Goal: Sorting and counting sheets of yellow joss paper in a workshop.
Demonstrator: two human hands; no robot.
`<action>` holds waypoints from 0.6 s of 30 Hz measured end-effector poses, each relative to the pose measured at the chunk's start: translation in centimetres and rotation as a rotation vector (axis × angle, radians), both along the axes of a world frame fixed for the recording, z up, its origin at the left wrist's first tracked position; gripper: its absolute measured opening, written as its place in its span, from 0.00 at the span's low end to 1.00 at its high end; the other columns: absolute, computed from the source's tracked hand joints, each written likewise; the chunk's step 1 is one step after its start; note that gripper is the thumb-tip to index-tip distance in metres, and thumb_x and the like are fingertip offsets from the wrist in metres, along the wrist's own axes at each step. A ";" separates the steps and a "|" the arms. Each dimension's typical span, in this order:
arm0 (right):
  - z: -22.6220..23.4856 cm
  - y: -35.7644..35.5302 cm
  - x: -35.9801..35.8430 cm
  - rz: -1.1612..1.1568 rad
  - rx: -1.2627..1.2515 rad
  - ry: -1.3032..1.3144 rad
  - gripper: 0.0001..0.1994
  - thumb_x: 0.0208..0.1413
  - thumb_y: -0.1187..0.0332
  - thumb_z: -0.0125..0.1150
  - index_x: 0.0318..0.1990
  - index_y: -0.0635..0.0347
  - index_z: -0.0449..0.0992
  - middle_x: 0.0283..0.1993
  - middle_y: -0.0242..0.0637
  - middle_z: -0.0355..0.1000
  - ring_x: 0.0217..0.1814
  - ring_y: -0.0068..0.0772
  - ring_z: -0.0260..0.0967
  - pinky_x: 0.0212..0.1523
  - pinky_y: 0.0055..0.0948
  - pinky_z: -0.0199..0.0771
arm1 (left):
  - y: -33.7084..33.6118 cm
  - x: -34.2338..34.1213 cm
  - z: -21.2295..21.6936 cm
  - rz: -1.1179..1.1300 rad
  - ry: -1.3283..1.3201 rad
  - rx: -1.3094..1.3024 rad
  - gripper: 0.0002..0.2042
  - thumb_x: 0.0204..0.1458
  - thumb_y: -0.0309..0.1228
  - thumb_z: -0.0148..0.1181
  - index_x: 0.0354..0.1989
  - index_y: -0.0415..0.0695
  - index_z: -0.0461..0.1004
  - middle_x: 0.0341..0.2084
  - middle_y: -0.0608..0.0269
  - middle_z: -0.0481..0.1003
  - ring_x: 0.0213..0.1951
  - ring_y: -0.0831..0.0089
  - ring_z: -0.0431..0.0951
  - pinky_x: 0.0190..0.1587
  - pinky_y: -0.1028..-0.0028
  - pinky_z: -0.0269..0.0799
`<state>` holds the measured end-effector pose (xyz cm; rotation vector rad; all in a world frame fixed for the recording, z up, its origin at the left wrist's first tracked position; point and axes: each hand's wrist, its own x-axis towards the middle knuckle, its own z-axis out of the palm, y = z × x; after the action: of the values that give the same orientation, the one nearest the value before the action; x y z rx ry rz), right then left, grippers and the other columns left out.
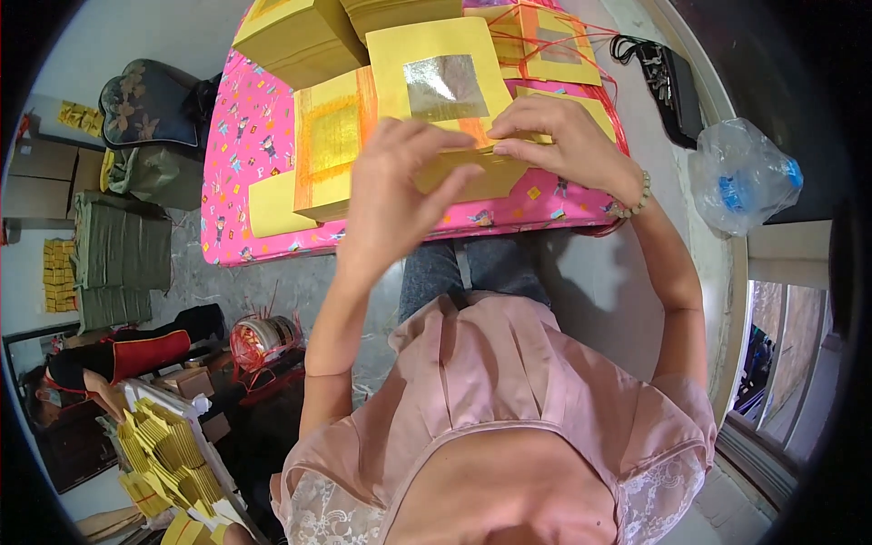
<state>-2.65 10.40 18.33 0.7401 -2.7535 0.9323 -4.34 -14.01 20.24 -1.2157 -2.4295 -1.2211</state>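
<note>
A yellow paper sheet with a silver foil square in its middle is held up over a pink patterned table. My left hand grips its lower left part, with the fingers curled over a folded edge. My right hand pinches the fold from the right; a bead bracelet sits on that wrist. A stack of yellow sheets with orange bands and gold foil lies just left of my hands.
More yellow paper stacks and a bundle tied with red string fill the far table. A plastic bag with a bottle lies right. At left are green-grey stacks, a reel of red string, another person and folded yellow papers.
</note>
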 end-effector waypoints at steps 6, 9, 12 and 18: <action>-0.5 -0.1 -0.7 0.005 -0.106 0.010 0.13 0.56 0.59 0.62 0.34 0.60 0.81 0.31 0.39 0.75 0.34 0.41 0.73 0.35 0.36 0.71 | -0.1 -3.0 -2.0 0.073 0.004 -0.083 0.09 0.46 0.33 0.69 0.34 0.42 0.82 0.30 0.58 0.80 0.35 0.60 0.76 0.42 0.66 0.71; -0.7 -0.1 -0.8 -0.004 -0.125 0.003 0.13 0.56 0.59 0.62 0.34 0.61 0.81 0.30 0.40 0.74 0.33 0.40 0.72 0.34 0.35 0.70 | 0.1 -3.4 -2.4 0.054 -0.073 -0.074 0.08 0.47 0.34 0.67 0.32 0.43 0.83 0.28 0.59 0.79 0.33 0.59 0.75 0.39 0.64 0.71; -0.6 0.0 -0.8 -0.007 -0.140 -0.005 0.14 0.57 0.58 0.62 0.33 0.62 0.81 0.29 0.40 0.74 0.32 0.39 0.72 0.34 0.35 0.69 | 0.1 -3.5 -2.6 0.059 -0.114 -0.046 0.08 0.48 0.34 0.67 0.31 0.44 0.83 0.27 0.60 0.79 0.32 0.59 0.75 0.38 0.64 0.71; -0.7 0.0 -1.1 -0.017 -0.158 -0.030 0.14 0.56 0.59 0.62 0.33 0.63 0.80 0.28 0.40 0.74 0.30 0.39 0.71 0.32 0.35 0.68 | 0.2 -3.5 -2.6 0.097 -0.144 -0.024 0.08 0.47 0.35 0.68 0.30 0.44 0.84 0.26 0.60 0.80 0.30 0.60 0.76 0.37 0.65 0.71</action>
<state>-3.70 10.43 17.60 0.6808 -2.6678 1.1499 -7.82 -13.81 17.60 -1.0357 -2.5785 -1.2966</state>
